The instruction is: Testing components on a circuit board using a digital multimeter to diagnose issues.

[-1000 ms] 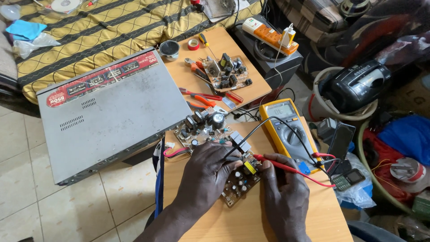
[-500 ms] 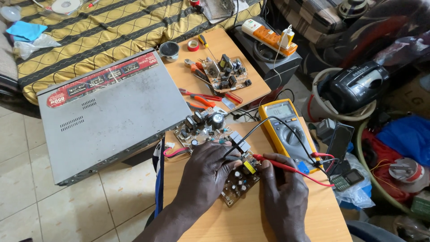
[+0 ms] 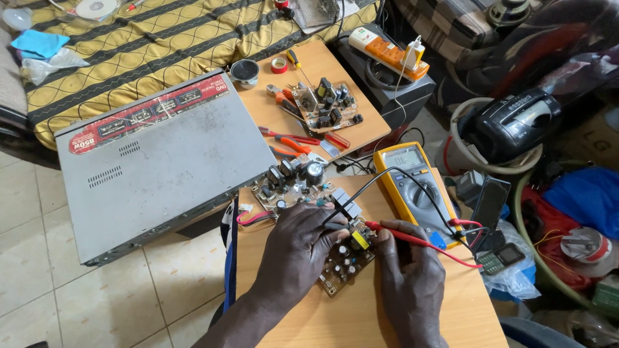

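Circuit board [image 3: 303, 219] is lying flat on the wooden table [image 3: 361, 316], just left of the yellow multimeter [image 3: 412, 187] and right of the grey metal case [image 3: 155, 161]. Left hand [image 3: 300, 251] is reaching in palm-down over the board's middle, fingers curled and pinching the black probe [image 3: 332, 216] onto it. Right hand [image 3: 409, 283] is resting on the table beside the board's lower end, thumb and forefinger clamping the red probe [image 3: 393, 233] tip-down on the board.

Long red label strip w/ white print [image 3: 151, 113] runs along far edge of grey player casing [image 3: 161, 174]. Yellow multimeter [image 3: 412, 187] by table's right edge; its small rectangular grey screen [image 3: 401, 156] at far end. Dark phone [image 3: 505, 258] w/ small unlit screen, right of table.
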